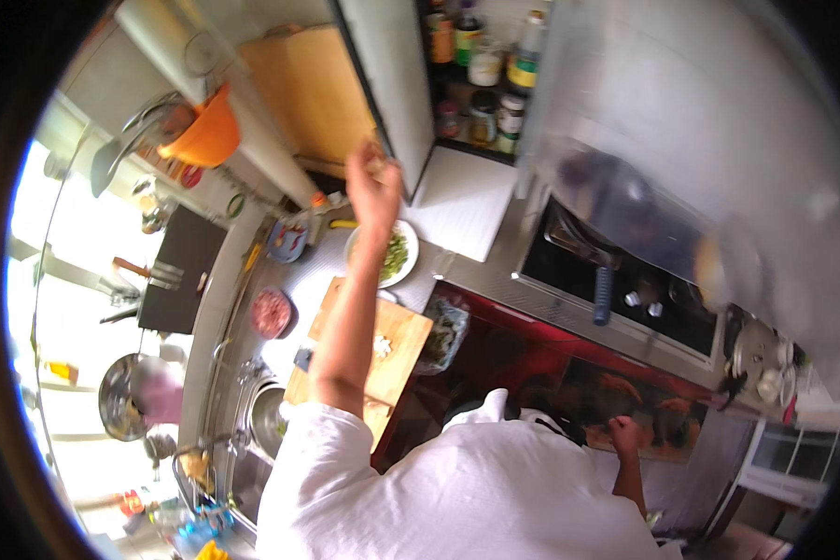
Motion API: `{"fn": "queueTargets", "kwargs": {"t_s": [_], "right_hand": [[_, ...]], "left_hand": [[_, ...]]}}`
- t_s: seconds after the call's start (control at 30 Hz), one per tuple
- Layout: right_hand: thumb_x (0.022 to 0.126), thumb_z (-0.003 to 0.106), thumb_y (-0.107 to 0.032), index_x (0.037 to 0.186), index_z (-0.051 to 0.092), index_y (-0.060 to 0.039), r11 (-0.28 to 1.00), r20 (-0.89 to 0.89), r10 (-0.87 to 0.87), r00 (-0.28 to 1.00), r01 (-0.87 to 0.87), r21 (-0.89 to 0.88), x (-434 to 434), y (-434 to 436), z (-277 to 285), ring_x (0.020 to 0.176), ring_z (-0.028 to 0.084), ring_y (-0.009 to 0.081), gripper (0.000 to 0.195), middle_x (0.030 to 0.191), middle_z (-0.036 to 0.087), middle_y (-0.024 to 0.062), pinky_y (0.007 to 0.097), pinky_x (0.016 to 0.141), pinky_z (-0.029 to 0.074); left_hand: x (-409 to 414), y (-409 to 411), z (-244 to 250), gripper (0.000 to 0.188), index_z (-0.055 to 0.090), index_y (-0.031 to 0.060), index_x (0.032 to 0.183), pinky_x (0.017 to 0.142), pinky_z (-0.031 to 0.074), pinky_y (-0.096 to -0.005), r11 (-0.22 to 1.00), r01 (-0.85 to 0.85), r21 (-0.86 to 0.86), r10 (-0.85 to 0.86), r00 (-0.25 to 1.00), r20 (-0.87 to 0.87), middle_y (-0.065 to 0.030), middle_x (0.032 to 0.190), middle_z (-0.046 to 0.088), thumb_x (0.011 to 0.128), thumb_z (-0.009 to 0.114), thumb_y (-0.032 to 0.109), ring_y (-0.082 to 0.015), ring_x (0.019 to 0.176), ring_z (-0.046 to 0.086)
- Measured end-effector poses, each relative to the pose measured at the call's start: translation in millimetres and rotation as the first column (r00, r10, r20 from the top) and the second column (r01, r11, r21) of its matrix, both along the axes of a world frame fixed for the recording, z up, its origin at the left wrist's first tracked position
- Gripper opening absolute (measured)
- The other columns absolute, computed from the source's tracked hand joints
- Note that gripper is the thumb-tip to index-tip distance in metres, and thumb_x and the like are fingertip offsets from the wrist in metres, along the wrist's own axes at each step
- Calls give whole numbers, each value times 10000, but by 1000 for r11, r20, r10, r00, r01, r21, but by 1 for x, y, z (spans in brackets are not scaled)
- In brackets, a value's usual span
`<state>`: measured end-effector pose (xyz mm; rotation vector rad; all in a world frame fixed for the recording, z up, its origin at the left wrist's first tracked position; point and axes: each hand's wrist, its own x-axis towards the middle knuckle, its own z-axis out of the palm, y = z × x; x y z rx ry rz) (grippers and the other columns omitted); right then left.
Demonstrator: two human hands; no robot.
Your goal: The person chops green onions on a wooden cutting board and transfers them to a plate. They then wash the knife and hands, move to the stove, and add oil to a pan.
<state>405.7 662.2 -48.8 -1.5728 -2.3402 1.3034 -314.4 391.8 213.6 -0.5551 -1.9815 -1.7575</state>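
My left hand (374,183) is raised at the end of my outstretched arm, beside a grey cabinet panel (374,84) and in front of a large wooden board (315,91). Its fingers are curled and blurred; something pale may lie between them. Under that forearm, a white plate (411,245) holds chopped greens (396,255). Small white pieces (382,346) lie on a wooden cutting board (409,336), partly hidden by the arm. My right hand (626,434) hangs low at my right side, in front of the red cabinet fronts, fingers closed with nothing visible in them.
A bowl of raw meat (271,313) and a blue dish with red chillies (287,240) stand to the left. Beyond the board is a sink basin (269,416). A pan handle (603,294) juts from the black cooktop (560,259). Bottles (525,52) fill the shelves. A lined bin (448,332) adjoins the counter.
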Motion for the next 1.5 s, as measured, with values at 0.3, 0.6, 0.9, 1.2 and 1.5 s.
{"fn": "queueTargets", "kwargs": {"t_s": [0.3,0.6,0.9,1.2,1.5], "right_hand": [[888,704,-185,886,683,-7,988,69,136,988,-130,-79,-36,-14,7,687,615,128,180,760,643,45,310,611,517],[907,706,-194,985,698,11,843,13,538,843,-538,-21,-61,18,-44,756,675,182,219,875,723,104,340,695,542],[890,726,-209,1099,668,41,768,41,626,779,-607,-205,-166,-12,-12,756,703,172,332,928,739,143,324,689,567],[884,717,-213,1124,672,2,630,31,774,633,-763,-143,-240,-54,60,906,719,318,325,974,734,192,402,824,561],[894,709,-219,1164,663,-7,466,-124,859,497,-859,-215,-293,-125,121,918,729,306,347,1003,734,189,393,831,575]], "left_hand": [[280,-44,-76,355,606,40,1240,807,560,-407,473,829,-299,-631,555,542,-162,996,679,912,660,166,-331,938,685],[345,-136,-119,443,577,46,1242,787,554,-441,768,251,-590,201,779,593,-174,1045,646,888,726,267,-325,910,676],[340,-205,-174,834,338,-36,1410,960,476,-488,529,-198,-825,791,467,395,-282,1250,492,805,800,304,-458,1161,514],[340,-290,-186,262,546,74,1143,512,449,-273,557,-578,596,-413,430,803,-43,794,589,898,634,103,-133,600,547],[344,-292,-67,303,530,-1,1125,713,490,-551,474,-478,-739,862,423,280,-324,886,661,971,617,245,-510,830,646]]}}
